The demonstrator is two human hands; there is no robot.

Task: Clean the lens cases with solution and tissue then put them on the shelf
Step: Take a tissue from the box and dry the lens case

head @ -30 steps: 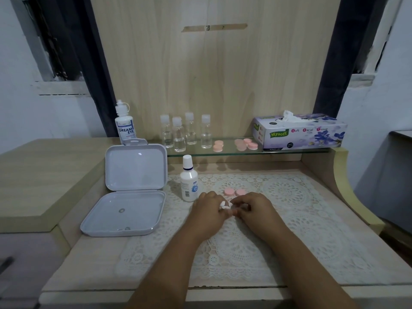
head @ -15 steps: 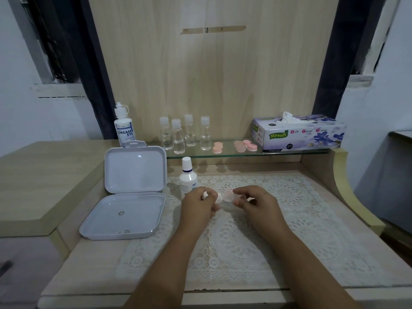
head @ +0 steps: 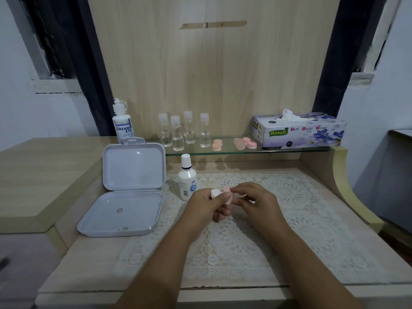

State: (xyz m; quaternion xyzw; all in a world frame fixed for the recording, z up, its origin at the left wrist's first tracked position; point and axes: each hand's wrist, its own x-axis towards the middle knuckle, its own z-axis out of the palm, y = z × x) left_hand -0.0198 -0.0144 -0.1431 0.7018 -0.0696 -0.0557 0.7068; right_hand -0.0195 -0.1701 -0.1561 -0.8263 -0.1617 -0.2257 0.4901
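Both hands meet above the lace mat (head: 289, 230). My left hand (head: 205, 206) holds a small wad of white tissue (head: 215, 193) and the near side of a pink lens case (head: 227, 192). My right hand (head: 256, 200) pinches the other side of that case. The case is mostly hidden by fingers. A white solution bottle (head: 187, 179) stands just left of my hands. On the glass shelf (head: 289, 149) lie more pink lens cases (head: 217, 144) and a second cluster of pink cases (head: 245, 142), beside the tissue box (head: 298, 130).
An open grey plastic box (head: 124, 197) lies left of the mat. A Dream Eye bottle (head: 123, 124) and several small clear bottles (head: 185, 131) stand at the back. A curved wooden side panel (head: 347, 186) bounds the desk on the right.
My hands lifted off the mat and moved slightly toward the shelf, carrying the pink case and tissue. The pink case that lay on the mat behind them is no longer visible there.
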